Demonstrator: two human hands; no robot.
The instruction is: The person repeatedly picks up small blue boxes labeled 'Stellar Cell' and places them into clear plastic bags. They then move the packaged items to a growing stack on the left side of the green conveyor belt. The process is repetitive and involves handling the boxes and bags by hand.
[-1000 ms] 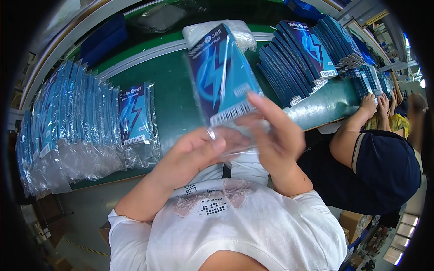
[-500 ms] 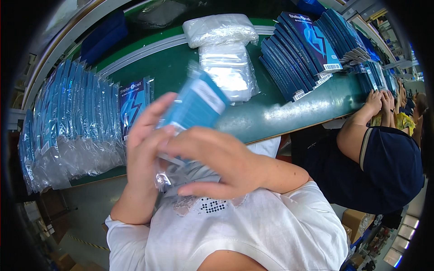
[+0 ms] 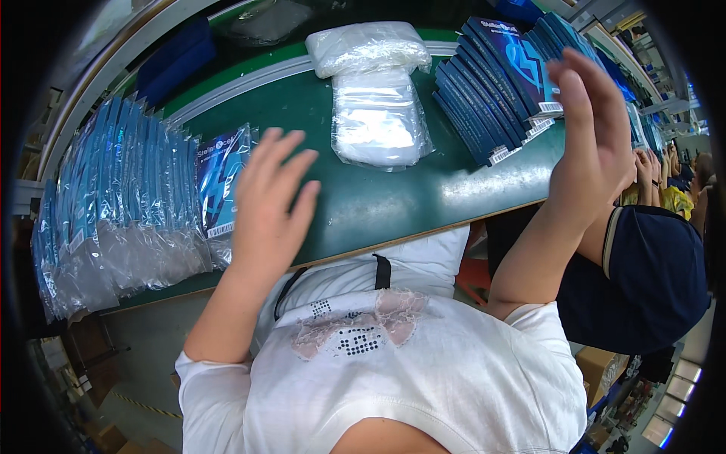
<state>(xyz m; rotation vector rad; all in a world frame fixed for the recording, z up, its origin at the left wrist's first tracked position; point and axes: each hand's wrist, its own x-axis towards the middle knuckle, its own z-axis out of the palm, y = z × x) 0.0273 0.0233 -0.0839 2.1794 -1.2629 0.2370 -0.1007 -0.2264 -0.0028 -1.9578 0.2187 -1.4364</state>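
My left hand (image 3: 268,200) is over the table with its fingers spread, holding nothing. Beside it, at the right end of a row of boxes in clear plastic bags (image 3: 121,181), leans a bagged blue box (image 3: 219,178) showing its printed front. My right hand (image 3: 594,132) is raised at the right, fingers stretched out and nothing seen in them. It overlaps the right edge of a leaning stack of flat blue boxes (image 3: 484,91); whether it touches them I cannot tell.
A pile of clear plastic bags (image 3: 378,121) lies mid-table, with a rolled plastic bundle (image 3: 370,47) behind it. A blue bin (image 3: 178,60) stands at the back left. Close on my right sits a person in dark clothing (image 3: 654,280). The green table's front edge (image 3: 423,236) runs before me.
The blue box and its clear bag have left my hands. My hands have parted: the left has opened near the bagged row, the right has moved up and right to the unbagged stack.
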